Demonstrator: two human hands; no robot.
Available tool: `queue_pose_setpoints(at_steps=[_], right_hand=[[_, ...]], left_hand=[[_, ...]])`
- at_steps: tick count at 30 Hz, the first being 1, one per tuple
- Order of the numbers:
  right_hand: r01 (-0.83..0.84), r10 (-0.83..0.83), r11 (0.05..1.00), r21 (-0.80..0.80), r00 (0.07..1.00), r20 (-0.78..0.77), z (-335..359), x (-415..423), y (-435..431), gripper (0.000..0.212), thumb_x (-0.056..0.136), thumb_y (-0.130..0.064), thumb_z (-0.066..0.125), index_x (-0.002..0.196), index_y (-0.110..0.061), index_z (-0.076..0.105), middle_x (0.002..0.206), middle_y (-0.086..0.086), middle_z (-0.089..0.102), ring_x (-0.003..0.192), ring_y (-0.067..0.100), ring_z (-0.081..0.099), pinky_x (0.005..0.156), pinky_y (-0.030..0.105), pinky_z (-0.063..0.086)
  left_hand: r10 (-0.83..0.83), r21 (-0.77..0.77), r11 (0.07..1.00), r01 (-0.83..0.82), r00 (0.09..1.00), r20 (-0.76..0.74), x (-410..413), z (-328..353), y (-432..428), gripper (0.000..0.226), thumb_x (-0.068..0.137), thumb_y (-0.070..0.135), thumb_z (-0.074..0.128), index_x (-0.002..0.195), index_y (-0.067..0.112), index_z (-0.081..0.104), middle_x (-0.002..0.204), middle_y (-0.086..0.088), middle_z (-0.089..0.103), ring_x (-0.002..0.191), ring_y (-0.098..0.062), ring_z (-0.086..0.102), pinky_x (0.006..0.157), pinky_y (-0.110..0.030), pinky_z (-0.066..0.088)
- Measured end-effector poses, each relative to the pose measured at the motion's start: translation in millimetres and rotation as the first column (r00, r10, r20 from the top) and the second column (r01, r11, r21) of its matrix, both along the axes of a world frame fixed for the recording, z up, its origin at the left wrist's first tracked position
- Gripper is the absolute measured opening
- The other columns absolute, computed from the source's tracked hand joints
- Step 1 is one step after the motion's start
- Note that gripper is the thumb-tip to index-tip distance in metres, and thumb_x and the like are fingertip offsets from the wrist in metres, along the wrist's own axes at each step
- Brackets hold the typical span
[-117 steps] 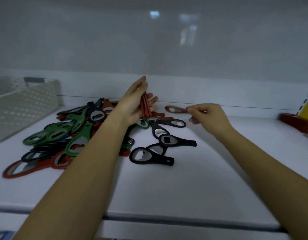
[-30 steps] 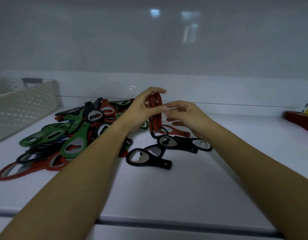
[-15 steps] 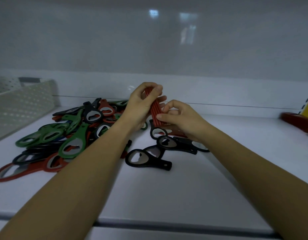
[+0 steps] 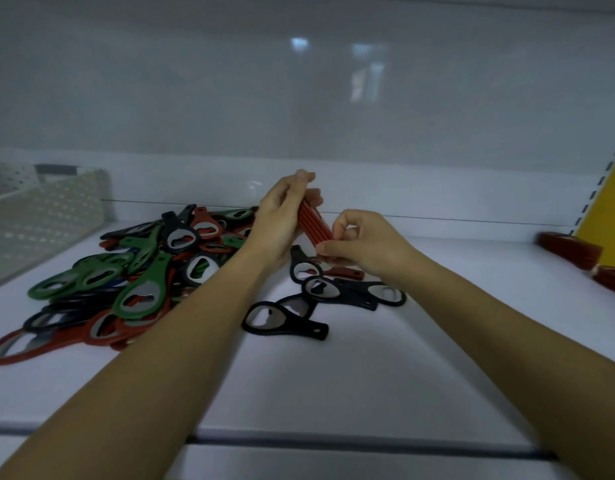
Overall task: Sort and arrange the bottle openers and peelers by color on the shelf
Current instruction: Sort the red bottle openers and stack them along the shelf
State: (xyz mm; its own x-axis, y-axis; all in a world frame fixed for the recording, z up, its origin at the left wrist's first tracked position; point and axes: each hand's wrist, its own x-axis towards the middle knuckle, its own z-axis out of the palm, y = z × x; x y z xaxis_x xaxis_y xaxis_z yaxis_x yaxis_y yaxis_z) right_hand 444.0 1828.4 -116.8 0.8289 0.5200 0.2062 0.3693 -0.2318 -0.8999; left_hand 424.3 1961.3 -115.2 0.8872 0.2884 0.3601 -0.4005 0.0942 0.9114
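Observation:
A stack of red bottle openers (image 4: 314, 226) stands on edge above the shelf, tilted. My left hand (image 4: 282, 216) grips its upper end, fingers wrapped over the top. My right hand (image 4: 359, 242) pinches its lower end between thumb and fingertips. To the left lies a mixed pile of green, red and black openers (image 4: 140, 271). Several black openers (image 4: 337, 289) lie just below my hands, one black opener (image 4: 282, 318) nearer the front. A red opener (image 4: 344, 272) lies partly hidden under my right hand.
A white perforated basket (image 4: 46, 216) stands at the far left. Stacked red openers (image 4: 569, 249) lie at the far right beside a yellow panel (image 4: 607, 216). The white shelf (image 4: 333, 375) has a front edge rail across the bottom.
The red stack has tilted further, its lower end swung right. My right hand slid down to pinch that lower end. A second ago it was adding an opener to the stack.

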Motion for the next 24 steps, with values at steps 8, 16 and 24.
queue_pose_setpoints(at_steps=[8, 16, 24], right_hand=[[0.465, -0.458, 0.86, -0.209, 0.885, 0.081, 5.6, 1.6, -180.5, 0.036, 0.078, 0.0, 0.069, 0.067, -0.014, 0.037, 0.078, 0.018, 0.066, 0.084, 0.04, 0.067, 0.072, 0.042, 0.055], [0.75, -0.693, 0.537, -0.386, 0.653, 0.304, 29.1, -6.9, -322.4, 0.035, 0.079, -0.006, 0.07, 0.066, -0.012, 0.037, 0.083, 0.027, 0.067, 0.067, 0.03, 0.065, 0.059, 0.032, 0.045], [0.692, -0.646, 0.429, -0.58, 0.684, 0.339, 39.5, 26.2, -334.5, 0.025, 0.081, -0.005, 0.067, 0.065, -0.006, 0.048, 0.069, 0.015, 0.062, 0.052, 0.02, 0.056, 0.034, 0.018, 0.041]], left_hand=[[-0.061, 0.646, 0.728, 0.232, 0.959, -0.276, 16.5, 1.7, -108.4, 0.057, 0.098, 0.05, 0.021, 0.144, 0.018, 0.033, 0.149, 0.002, 0.033, 0.136, -0.014, 0.033, 0.111, -0.023, 0.017], [-0.156, 0.899, 0.266, 0.349, 0.935, -0.317, 39.7, -35.7, -249.8, 0.054, 0.098, 0.045, 0.034, 0.143, 0.015, 0.035, 0.149, -0.008, 0.033, 0.135, -0.022, 0.034, 0.111, -0.031, 0.024], [-0.109, 0.946, 0.218, 0.238, 0.97, -0.219, 46.5, -59.3, -266.5, 0.05, 0.097, 0.044, 0.037, 0.141, 0.02, 0.039, 0.15, 0.001, 0.033, 0.138, -0.016, 0.027, 0.11, -0.028, 0.021]])
